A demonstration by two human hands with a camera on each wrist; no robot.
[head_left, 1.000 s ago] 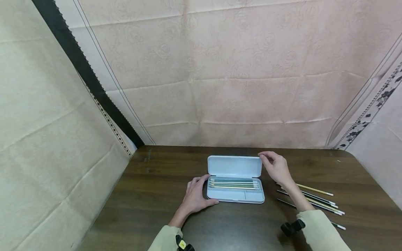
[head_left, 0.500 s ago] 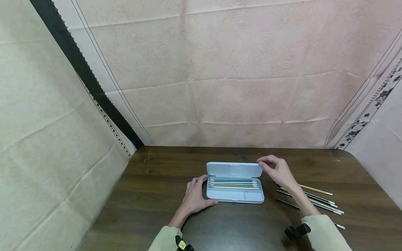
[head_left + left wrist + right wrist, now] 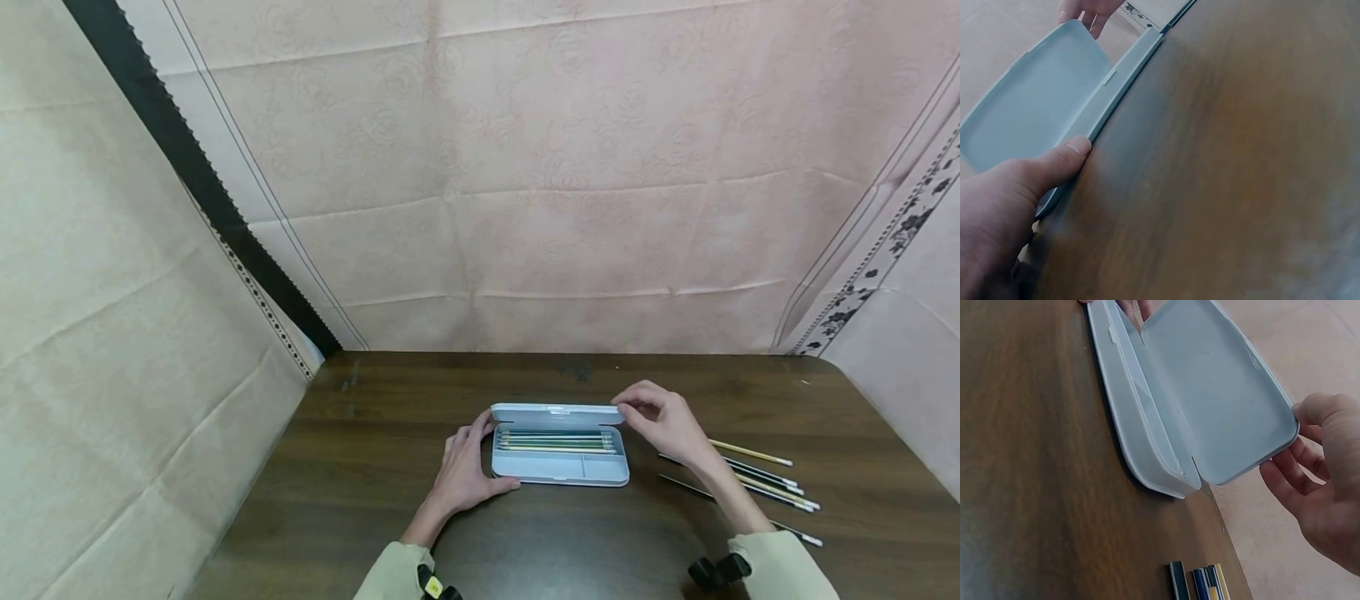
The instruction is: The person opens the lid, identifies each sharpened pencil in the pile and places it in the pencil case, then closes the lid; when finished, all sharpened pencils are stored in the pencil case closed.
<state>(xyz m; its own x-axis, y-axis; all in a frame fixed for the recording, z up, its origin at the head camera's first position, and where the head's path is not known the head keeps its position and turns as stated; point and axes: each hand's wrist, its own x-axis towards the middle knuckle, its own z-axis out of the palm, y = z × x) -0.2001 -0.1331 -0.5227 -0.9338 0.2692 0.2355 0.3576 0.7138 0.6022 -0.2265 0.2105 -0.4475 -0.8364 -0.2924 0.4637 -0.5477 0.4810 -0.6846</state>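
A light blue pencil case lies on the table with its lid tilted up at the far side. Several pencils lie side by side in its back compartment. My left hand holds the case's left end, thumb on the front wall and fingers round the back corner. With my right hand I pinch the lid's right corner; in the right wrist view its thumb is on the inner edge and the fingers are behind. The lid stands partway up above the base.
Several loose pencils, dark and yellow with white ends, lie to the right on the brown wooden table, partly under my right forearm. Pale patterned cloth hangs behind the table and at both sides.
The lid has swung down toward the base, from standing wide open to a lower tilt. My right hand has come down and nearer with it. The left hand stays on the case.
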